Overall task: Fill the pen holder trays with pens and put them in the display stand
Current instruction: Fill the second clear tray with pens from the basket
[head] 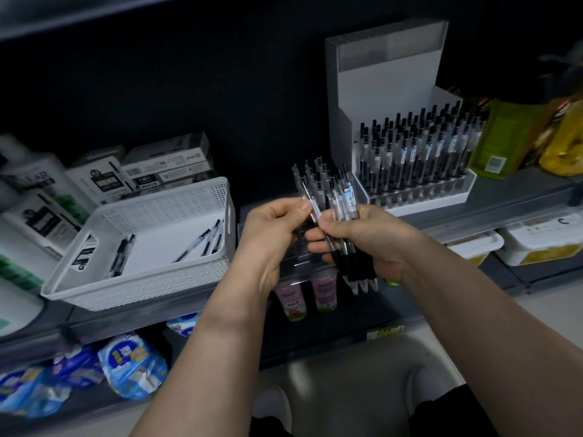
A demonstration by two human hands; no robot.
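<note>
Clear plastic marks the tray (295, 261), which sits low between the two hands, over the front edge of the shelf (504, 200); it seems propped against the left palm, though how it is held is hard to make out. The right hand (362, 241) has its fingers (326, 220) curled tight round a bundle (339, 197) of pens, tips down, caps fanning upward. The left hand (271, 234) pinches one pen (307, 192) at the bundle's edge between thumb and forefinger, probably to draw it out and seat it in the tray.

The risks:
- Pulling one pen could drag its neighbours loose, since the bundle is splayed and slick. They would fall to the lower shelf or the floor.
- The tray is barely supported. A downward push with a pen could tip it off.
- A pen set crooked might keep the tray from sliding into the stand (356, 89), whose lower tier already holds a full row (416, 159).

A few spare pens (195, 244) lie in the basket (94, 279) to the left.
</note>
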